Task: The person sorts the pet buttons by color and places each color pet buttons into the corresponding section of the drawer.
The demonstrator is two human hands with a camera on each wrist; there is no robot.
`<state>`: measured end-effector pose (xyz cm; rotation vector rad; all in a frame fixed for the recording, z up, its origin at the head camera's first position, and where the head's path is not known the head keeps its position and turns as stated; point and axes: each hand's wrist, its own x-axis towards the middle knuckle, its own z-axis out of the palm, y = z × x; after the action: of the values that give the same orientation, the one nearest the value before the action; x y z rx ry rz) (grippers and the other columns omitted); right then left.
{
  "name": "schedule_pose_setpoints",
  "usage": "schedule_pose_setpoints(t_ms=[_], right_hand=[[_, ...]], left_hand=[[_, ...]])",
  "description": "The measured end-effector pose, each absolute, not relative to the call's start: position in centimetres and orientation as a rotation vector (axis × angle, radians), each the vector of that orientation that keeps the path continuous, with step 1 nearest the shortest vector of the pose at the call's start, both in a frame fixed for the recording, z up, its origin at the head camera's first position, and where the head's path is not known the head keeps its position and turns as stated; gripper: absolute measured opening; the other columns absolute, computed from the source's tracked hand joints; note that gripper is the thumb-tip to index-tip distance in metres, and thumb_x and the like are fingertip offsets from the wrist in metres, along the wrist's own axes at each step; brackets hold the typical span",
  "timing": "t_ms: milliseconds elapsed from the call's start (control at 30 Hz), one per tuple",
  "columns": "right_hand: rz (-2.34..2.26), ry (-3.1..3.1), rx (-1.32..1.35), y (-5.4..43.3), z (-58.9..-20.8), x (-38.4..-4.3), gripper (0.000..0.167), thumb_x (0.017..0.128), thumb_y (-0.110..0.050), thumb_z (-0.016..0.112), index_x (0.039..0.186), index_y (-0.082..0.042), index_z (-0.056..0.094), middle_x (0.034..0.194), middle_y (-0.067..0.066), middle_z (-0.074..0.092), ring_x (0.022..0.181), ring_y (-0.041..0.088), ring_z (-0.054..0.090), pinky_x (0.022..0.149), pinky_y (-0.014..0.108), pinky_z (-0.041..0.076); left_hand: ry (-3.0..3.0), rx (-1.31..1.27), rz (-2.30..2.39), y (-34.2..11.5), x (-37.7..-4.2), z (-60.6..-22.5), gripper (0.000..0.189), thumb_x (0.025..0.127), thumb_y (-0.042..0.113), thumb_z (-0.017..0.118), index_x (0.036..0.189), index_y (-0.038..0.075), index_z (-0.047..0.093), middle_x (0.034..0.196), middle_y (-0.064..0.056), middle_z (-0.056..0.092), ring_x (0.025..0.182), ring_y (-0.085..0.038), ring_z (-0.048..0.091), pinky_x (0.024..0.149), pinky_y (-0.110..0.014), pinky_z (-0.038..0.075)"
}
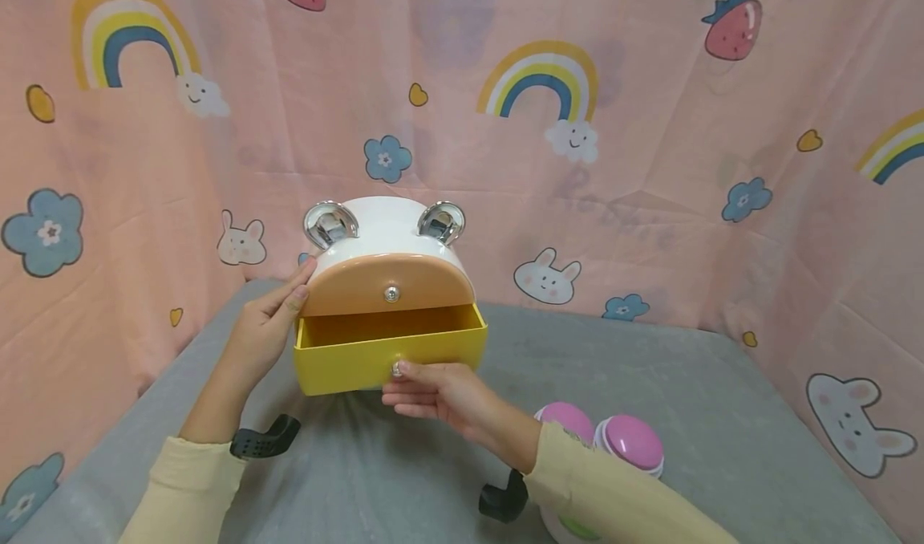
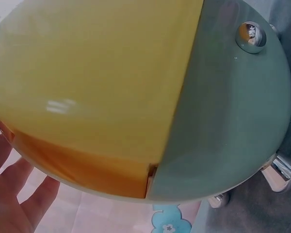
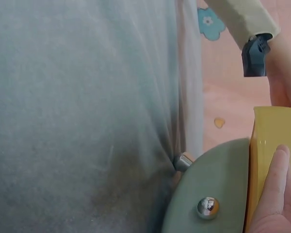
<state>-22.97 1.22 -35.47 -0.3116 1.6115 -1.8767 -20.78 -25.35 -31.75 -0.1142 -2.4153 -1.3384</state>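
Note:
A small rounded toy drawer cabinet (image 1: 386,227), white on top with two shiny silver ears, stands on the grey cloth. Its middle yellow drawer (image 1: 433,350) is pulled out, and the part of the inside that shows is bare. My right hand (image 1: 451,395) pinches that drawer's silver knob (image 1: 396,369) between thumb and finger. Against the cabinet's left side rests my left hand (image 1: 263,327), its fingers extended. Above is the orange top drawer (image 1: 354,287), closed. A green bottom drawer (image 2: 228,121) with a silver knob (image 2: 251,37) shows in the left wrist view, closed too.
Near my right forearm stand pink-topped round objects (image 1: 634,441), partly hidden by the sleeve. Short silver feet (image 2: 280,174) hold the cabinet up. Behind the grey cloth surface (image 1: 722,416) hangs a pink patterned curtain (image 1: 650,231).

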Motion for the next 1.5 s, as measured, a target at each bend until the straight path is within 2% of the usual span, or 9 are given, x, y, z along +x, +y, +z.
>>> schedule_pose_setpoints(t_ms=[433, 800, 1500], right_hand=[[-1.861, 1.618, -0.326, 1.7, -35.8, -21.3, 0.039, 0.098, -0.024, 0.064, 0.120, 0.007, 0.065, 0.104, 0.014, 0.077, 0.091, 0.017, 0.076, 0.092, 0.039, 0.058], [-1.892, 1.616, -0.283, 2.1, -35.7, -19.7, 0.037, 0.096, -0.024, 0.066, 0.117, 0.007, 0.068, 0.099, 0.014, 0.078, 0.090, 0.019, 0.077, 0.086, 0.036, 0.061], [-1.884, 1.595, -0.295, 3.0, -35.7, -18.4, 0.038, 0.096, -0.023, 0.066, 0.117, 0.009, 0.068, 0.098, 0.013, 0.078, 0.089, 0.018, 0.077, 0.086, 0.035, 0.062]], left_hand=[[-2.429, -0.124, -1.336, -25.4, -20.7, -31.7, 0.051, 0.105, 0.048, 0.039, 0.153, 0.029, 0.038, 0.159, 0.008, 0.034, 0.150, -0.026, 0.032, 0.117, -0.056, 0.034], [-2.433, -0.126, -1.319, -25.4, -20.7, -31.8, 0.051, 0.106, 0.047, 0.038, 0.153, 0.027, 0.038, 0.159, 0.006, 0.034, 0.149, -0.029, 0.033, 0.117, -0.058, 0.034], [-2.430, -0.140, -1.321, -25.3, -20.6, -31.6, 0.052, 0.106, 0.046, 0.037, 0.154, 0.026, 0.037, 0.160, 0.004, 0.033, 0.150, -0.031, 0.032, 0.116, -0.059, 0.034]])
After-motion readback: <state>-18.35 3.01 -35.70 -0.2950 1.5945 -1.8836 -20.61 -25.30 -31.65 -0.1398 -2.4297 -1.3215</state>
